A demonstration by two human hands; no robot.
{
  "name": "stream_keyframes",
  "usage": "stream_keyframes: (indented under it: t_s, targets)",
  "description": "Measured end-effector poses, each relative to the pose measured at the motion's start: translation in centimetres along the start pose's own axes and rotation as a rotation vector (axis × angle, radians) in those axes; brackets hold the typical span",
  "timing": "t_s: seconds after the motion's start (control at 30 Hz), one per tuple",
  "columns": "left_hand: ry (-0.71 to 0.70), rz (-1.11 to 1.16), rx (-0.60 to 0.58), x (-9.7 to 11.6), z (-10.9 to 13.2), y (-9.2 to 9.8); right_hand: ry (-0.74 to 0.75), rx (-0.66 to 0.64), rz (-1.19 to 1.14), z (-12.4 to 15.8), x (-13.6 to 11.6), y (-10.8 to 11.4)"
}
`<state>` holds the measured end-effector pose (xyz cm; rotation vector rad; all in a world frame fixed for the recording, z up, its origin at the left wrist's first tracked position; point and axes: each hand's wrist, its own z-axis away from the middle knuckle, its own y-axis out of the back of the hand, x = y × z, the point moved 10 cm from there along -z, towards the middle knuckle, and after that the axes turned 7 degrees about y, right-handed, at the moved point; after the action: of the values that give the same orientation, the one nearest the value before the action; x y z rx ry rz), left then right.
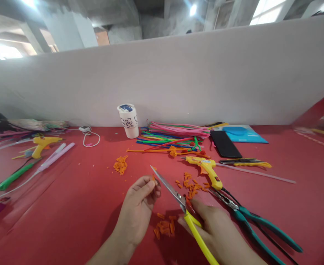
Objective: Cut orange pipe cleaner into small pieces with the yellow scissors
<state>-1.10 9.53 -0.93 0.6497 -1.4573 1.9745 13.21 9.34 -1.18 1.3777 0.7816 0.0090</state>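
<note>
Small orange piece [153, 177] sat at the middle of the frame, pinched between thumb and fingertips of the left hand [140, 200]; that grip narrow, closed on the piece. Right hand [219, 221], lower right of center, held yellow-handled scissors [180, 197]; grip wrapped about the handles. Blades pointed to the upper left, tip near the left fingertips.

Around the hands, on the red counter [76, 209]: one scatter of orange bits [191, 187] just right of the blades, a second cluster of orange cuttings [164, 227] lower center between the wrists, a heap of orange fluff [121, 165] left of center.

Right side of frame: yellow glue gun [207, 167], nozzle to the left; green-handled pliers [240, 214] at lower right, jaws toward the center; yellow cutter [257, 163]; black phone [225, 144], with a blue packet [248, 134] beyond it.

Center, farther back: pile of colored pipe cleaners [178, 130], pink on top; upright white cup [129, 123] to their left.

Left side: white cable [91, 144], second yellow glue gun [42, 146], green-handled tool [17, 176]. Pale partition [162, 81] stood behind everything on the counter.
</note>
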Motion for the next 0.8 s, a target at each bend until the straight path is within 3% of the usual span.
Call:
stream_keyframes:
  t_s: [0.13, 0.3, 0.47, 0.53, 0.67, 0.8]
  targets:
    - [0.084, 0.058, -0.109, -0.9, 0.1, -0.9, -0.032, -0.034, -0.087, 0.0, -0.2, 0.3]
    - [0.118, 0.042, -0.142, -1.3, 0.1, -1.3, -0.059, -0.029, -0.283, -0.1, -0.2, 0.2]
    - [0.233, -0.191, -0.168, -3.2, 0.6, -1.7, -0.102, 0.066, -0.709, -0.2, -0.1, 0.6]
    - [0.306, -0.317, -0.203, -4.5, 1.1, -2.1, -0.144, 0.045, -0.804, -0.1, -0.1, 0.3]
    - [0.364, -0.498, -0.249, -6.1, 1.6, -2.4, -0.154, -0.050, -0.837, 0.3, -0.8, -0.3]
    - [0.309, -0.565, -0.267, -6.0, 1.0, -2.2, -0.183, 0.069, -0.715, 0.1, 0.7, 1.0]
